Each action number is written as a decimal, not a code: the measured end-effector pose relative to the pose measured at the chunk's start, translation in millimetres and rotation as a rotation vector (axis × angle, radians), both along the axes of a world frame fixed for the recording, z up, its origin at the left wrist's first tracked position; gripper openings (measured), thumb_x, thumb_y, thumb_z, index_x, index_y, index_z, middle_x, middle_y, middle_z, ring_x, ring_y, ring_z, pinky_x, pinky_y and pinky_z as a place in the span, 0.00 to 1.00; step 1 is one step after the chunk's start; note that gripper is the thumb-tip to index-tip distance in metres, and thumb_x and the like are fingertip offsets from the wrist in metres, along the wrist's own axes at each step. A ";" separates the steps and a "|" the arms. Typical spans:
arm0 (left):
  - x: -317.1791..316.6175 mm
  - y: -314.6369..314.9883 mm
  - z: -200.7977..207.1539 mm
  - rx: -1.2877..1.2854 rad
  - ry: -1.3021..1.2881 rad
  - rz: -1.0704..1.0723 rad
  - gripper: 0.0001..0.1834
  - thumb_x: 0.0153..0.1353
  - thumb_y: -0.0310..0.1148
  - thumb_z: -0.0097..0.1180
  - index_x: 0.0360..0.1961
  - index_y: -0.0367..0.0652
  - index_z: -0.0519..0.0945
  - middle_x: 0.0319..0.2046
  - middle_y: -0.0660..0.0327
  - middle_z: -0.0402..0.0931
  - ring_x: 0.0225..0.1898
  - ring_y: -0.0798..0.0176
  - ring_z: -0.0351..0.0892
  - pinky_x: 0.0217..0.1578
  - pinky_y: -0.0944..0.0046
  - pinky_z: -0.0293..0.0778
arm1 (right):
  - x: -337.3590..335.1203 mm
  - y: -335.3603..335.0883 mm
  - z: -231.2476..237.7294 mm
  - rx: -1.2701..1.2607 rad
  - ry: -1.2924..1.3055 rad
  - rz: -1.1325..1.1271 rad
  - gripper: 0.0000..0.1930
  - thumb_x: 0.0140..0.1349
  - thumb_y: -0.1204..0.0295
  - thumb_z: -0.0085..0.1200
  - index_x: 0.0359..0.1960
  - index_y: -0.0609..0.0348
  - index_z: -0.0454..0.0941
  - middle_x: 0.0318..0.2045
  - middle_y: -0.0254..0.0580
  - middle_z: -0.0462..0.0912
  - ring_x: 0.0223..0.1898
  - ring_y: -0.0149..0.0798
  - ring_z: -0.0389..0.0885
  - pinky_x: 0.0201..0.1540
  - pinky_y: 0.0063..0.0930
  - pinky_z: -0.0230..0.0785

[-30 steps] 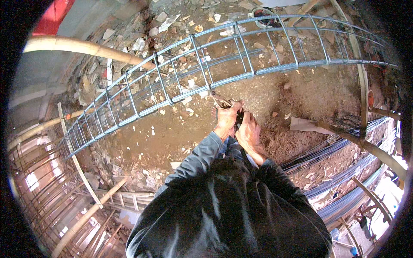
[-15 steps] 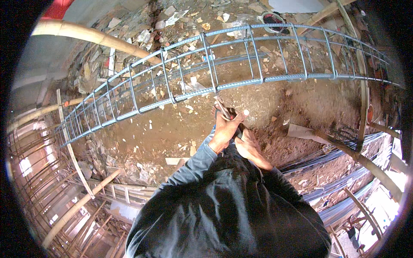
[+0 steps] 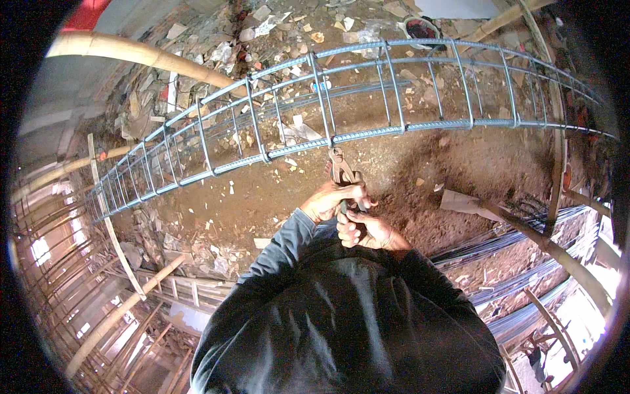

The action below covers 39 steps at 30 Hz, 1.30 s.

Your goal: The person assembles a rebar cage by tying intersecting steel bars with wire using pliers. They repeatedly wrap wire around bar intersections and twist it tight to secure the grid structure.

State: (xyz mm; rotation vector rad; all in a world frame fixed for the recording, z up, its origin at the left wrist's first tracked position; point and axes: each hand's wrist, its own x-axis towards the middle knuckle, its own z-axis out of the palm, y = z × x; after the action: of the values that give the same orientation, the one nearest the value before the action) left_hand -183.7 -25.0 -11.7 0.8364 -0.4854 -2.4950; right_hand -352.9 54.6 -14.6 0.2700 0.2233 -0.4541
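Note:
A pair of rusty steel pincers (image 3: 342,172) is in my hands, jaws pointing away from me. Their jaw end is at or just short of the near lower bar of a long rebar cage (image 3: 380,132), close to where a stirrup meets that bar; whether they grip wire there is too small to tell. My left hand (image 3: 333,199) is closed around the upper part of the handles. Nearer my body, my right hand (image 3: 369,231) has its fingers curled around the dark handle end. The cage spans the view from left to right in front of me.
Bamboo poles (image 3: 141,58) cross at the upper left and right. Long steel bars (image 3: 505,253) lie in bundles at the lower right. Rubble and scraps cover the dirt floor (image 3: 262,197). A bucket (image 3: 420,29) stands beyond the cage, and wooden scaffolding fills the lower left.
Both hands have drawn back toward my body, the right more than the left. The pincers now point more directly away from me, and their arms show spread apart.

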 end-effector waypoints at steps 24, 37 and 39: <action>8.4 -6.8 3.2 0.049 0.245 -0.068 0.40 0.65 0.53 0.70 0.68 0.38 0.70 0.64 0.43 0.76 0.63 0.48 0.79 0.65 0.51 0.75 | -24.0 -18.3 60.1 -0.075 0.277 0.183 0.30 0.84 0.56 0.40 0.77 0.65 0.60 0.70 0.65 0.74 0.69 0.57 0.77 0.72 0.55 0.71; -69.7 -4.1 19.9 0.034 -0.335 0.390 0.18 0.66 0.33 0.74 0.27 0.47 0.73 0.22 0.66 0.75 0.24 0.68 0.76 0.32 0.60 0.81 | -29.0 7.2 46.2 -1.246 1.919 0.331 0.43 0.59 0.62 0.69 0.74 0.63 0.62 0.57 0.61 0.80 0.53 0.60 0.83 0.55 0.53 0.78; -76.6 -5.1 17.7 0.049 -0.381 0.436 0.19 0.66 0.34 0.74 0.27 0.49 0.72 0.21 0.67 0.74 0.23 0.69 0.75 0.29 0.62 0.78 | -17.3 12.8 37.6 -1.298 2.140 0.437 0.46 0.54 0.65 0.67 0.74 0.61 0.59 0.56 0.64 0.78 0.51 0.67 0.82 0.52 0.57 0.77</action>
State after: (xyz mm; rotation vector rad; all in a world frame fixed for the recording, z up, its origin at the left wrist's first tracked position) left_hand -260.3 -30.0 6.0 1.2927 -0.3205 -1.9621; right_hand -370.2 67.3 23.0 -1.6667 1.9059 -0.1847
